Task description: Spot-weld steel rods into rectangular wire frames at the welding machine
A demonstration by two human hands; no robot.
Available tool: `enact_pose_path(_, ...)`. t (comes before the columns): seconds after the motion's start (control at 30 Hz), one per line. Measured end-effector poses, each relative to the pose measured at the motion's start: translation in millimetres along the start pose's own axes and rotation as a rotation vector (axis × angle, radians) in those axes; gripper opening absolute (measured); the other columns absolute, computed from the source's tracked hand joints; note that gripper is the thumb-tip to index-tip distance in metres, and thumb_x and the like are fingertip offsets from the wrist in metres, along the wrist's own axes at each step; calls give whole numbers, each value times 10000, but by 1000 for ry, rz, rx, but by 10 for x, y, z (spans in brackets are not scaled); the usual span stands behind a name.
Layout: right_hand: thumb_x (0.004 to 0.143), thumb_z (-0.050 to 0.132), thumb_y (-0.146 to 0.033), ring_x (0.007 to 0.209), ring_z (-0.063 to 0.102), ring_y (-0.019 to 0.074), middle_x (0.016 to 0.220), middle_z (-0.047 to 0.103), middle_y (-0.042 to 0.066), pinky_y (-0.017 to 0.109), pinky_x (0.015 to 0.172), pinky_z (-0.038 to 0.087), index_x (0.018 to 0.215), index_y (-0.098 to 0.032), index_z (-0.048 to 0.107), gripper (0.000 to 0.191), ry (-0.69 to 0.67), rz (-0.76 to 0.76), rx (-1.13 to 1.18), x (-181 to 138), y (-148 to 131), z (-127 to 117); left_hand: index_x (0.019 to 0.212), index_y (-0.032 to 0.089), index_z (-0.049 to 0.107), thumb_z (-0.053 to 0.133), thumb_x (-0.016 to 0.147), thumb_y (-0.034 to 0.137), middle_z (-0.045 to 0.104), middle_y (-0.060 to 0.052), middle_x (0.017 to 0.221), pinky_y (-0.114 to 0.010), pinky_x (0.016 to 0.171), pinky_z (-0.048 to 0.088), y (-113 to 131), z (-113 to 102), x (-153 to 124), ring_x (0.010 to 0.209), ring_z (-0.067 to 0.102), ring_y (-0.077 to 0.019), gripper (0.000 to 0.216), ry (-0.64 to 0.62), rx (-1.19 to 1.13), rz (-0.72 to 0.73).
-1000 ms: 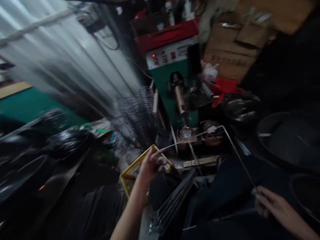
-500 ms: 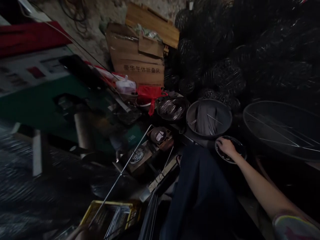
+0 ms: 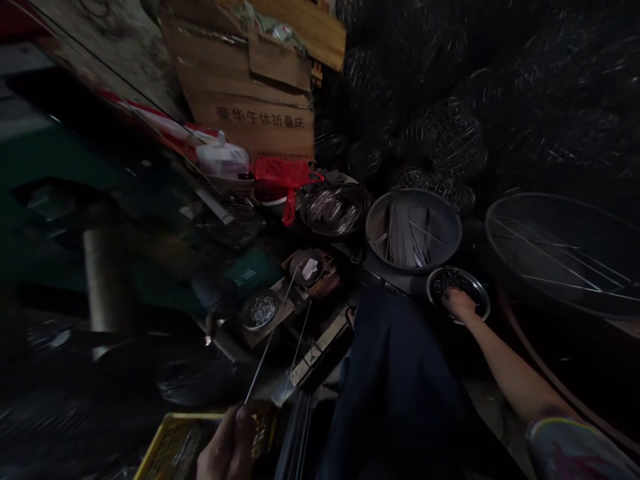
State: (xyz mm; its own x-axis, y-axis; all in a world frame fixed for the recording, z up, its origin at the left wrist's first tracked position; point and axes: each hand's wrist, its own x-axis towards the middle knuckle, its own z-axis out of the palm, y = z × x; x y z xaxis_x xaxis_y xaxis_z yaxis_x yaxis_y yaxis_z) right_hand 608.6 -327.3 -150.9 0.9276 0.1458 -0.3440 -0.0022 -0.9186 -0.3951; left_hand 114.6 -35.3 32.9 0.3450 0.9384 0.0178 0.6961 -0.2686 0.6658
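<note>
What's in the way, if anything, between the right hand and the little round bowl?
Nothing visible: the right hand is inside the small metal bowl. It's too dark to tell what it touches in there.

R hand (image 3: 459,305) is down in the small bowl (image 3: 487,300), rim all round; grey basin (image 3: 453,230) hard by on the far L, wide pan (image 3: 530,257) on the R, trouser leg (image 3: 395,373) nearer L w/ a narrow gap btwn. Open rte: straight up. Over L, rod (image 3: 259,370) from L hand (image 3: 227,443) slants fwd past the dish (image 3: 247,321), barring low sideways passes.
</note>
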Motion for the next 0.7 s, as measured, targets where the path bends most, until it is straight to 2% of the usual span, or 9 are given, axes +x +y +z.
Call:
enact_pose_path(0.07,765,617,-269,1037,639,298,1054,694,161,391,872,488,946,-158,718,235,37,35,117,38,56,-71,835,188,691,523,787,534,692,-11,645,-226,569,489,-17,-36,-4,616,649,-181,387,-27,13,18)
enact_pose_path(0.17,802,584,-265,826,687,221,866,713,101,339,738,547,950,-140,686,219,84,100,334,46,139,-169,855,185,697,527,788,500,716,-22,694,-230,591,502,-68,-99,-2,652,665,-190,364,-64,12,27)
enact_pose_path(0.27,780,615,-232,652,669,166,695,681,49,292,626,565,836,-130,642,120,121,130,571,2,169,-249,832,198,688,525,796,485,707,-13,671,-233,577,493,-129,-87,1,620,649,-185,332,-69,-23,42)
enact_pose_path(0.4,649,679,-206,656,674,182,641,665,48,301,674,579,697,-163,614,92,117,67,842,-169,43,-393,780,210,657,508,823,485,626,17,580,-224,520,439,-117,30,-47,551,582,-164,316,-18,-124,33)
enact_pose_path(0.5,610,676,-243,680,673,191,714,688,62,345,750,575,672,-188,646,88,11,-12,989,-390,-173,-466,735,202,605,466,862,477,522,36,542,-219,478,377,-30,86,-122,491,472,-134,333,-45,-184,68)
enact_pose_path(0.6,522,725,-248,711,670,219,843,712,114,358,746,559,650,-214,704,134,-161,-69,1048,-609,-421,-411,736,192,563,393,923,433,471,37,567,-216,535,360,-3,86,-135,539,460,-126,349,-79,-202,89)
enact_pose_path(0.7,444,800,-339,880,677,292,963,727,126,377,758,541,755,-269,773,320,-373,-99,838,-881,-614,-298,751,185,556,367,943,414,451,36,588,-213,551,341,-65,38,-133,559,444,-120,354,-40,-224,80)
